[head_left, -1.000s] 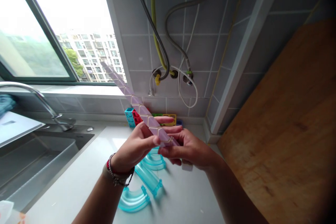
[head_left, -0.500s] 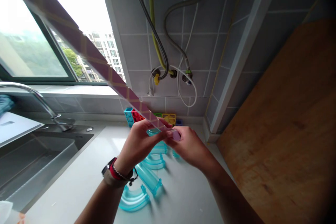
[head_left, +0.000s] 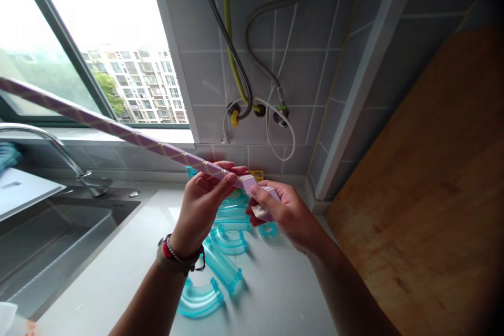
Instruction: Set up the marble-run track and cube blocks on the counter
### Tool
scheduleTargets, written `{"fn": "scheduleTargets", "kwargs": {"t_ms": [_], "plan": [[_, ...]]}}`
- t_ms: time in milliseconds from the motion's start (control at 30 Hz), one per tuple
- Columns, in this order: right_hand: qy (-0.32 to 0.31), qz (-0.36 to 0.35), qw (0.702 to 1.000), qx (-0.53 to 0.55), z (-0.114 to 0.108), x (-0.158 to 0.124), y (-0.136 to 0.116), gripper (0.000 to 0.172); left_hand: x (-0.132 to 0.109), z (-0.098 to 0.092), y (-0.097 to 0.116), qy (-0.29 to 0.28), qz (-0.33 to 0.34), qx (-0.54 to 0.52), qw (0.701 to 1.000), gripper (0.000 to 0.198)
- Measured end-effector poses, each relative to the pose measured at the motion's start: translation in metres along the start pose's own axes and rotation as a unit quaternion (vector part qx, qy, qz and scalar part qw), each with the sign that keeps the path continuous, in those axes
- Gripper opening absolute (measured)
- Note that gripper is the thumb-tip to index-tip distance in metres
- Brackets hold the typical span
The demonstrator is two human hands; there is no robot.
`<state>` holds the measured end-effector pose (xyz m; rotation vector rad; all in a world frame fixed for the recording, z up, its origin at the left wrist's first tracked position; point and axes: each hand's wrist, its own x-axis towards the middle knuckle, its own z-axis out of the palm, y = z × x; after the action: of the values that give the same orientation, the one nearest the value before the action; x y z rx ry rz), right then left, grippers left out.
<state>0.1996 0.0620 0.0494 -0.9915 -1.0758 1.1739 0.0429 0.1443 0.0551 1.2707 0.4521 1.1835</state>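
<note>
A long pink snake puzzle (head_left: 157, 147) of jointed segments with pale slanting seams runs from my hands up to the left edge of the view. My left hand (head_left: 208, 189) grips it near its lower end, thumb on top and fingers behind. My right hand (head_left: 281, 210) pinches the last segments, which are bent out of line with the long straight part. The fingers hide some of the joints there. Below my hands, several clear turquoise track pieces (head_left: 224, 268), curved and straight, lie on the white counter (head_left: 283, 294).
Behind my hands, colourful blocks (head_left: 256, 175) stand against the tiled wall. On the left are a steel sink (head_left: 118, 215), a faucet (head_left: 66, 152) and a window (head_left: 129, 84). Hoses (head_left: 236, 58) hang on the wall. A brown wooden panel (head_left: 425, 194) fills the right side.
The snake puzzle's far end has swung down and away, so it lies flatter across the view. Its near end is now bent at my right hand. My left hand has shifted slightly left.
</note>
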Motion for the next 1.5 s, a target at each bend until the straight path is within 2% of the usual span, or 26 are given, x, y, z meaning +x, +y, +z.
{"fn": "scheduleTargets", "kwargs": {"t_ms": [167,333,433,500,600,767,933,1100,1300,1400,1500], "plan": [[-0.017,-0.021,1.000,0.000,0.000,0.000,-0.001,0.039,-0.002,0.000,0.005,0.002,0.002,-0.030,1.000,0.030],[-0.082,-0.089,0.991,-0.049,0.002,-0.002,0.000,0.040,-0.003,-0.005,0.016,-0.016,-0.032,-0.098,0.995,0.027],[-0.072,-0.123,0.988,-0.066,0.005,-0.004,0.001,0.036,-0.004,-0.007,0.018,-0.045,-0.030,-0.104,0.993,0.026],[-0.065,-0.129,0.989,-0.039,0.006,-0.004,0.002,0.035,-0.005,-0.007,0.017,-0.084,-0.010,-0.093,0.992,0.023],[-0.099,-0.091,0.988,0.073,0.007,-0.002,0.005,0.034,-0.007,-0.006,0.014,-0.139,0.019,-0.073,0.987,0.022],[-0.145,0.017,0.968,0.205,0.005,0.001,0.006,0.040,-0.005,-0.007,0.002,-0.177,0.126,-0.009,0.976,0.036],[-0.164,0.077,0.957,0.228,-0.001,-0.001,0.000,0.034,0.000,-0.009,-0.008,-0.136,0.208,0.071,0.966,0.036],[-0.175,0.095,0.958,0.205,-0.005,-0.004,-0.006,0.037,0.000,-0.012,-0.012,-0.098,0.193,0.093,0.972,0.044],[-0.101,0.096,0.978,0.158,-0.006,-0.006,-0.012,0.041,0.000,-0.014,-0.010,-0.098,0.107,0.056,0.988,0.043],[-0.002,0.052,0.994,0.099,0.002,-0.004,-0.009,0.041,0.001,-0.012,-0.011,-0.095,0.063,0.026,0.993,0.044],[0.109,-0.031,0.990,0.083,0.009,-0.001,-0.004,0.041,0.000,-0.009,-0.013,-0.085,0.031,-0.009,0.996,0.045]]}}
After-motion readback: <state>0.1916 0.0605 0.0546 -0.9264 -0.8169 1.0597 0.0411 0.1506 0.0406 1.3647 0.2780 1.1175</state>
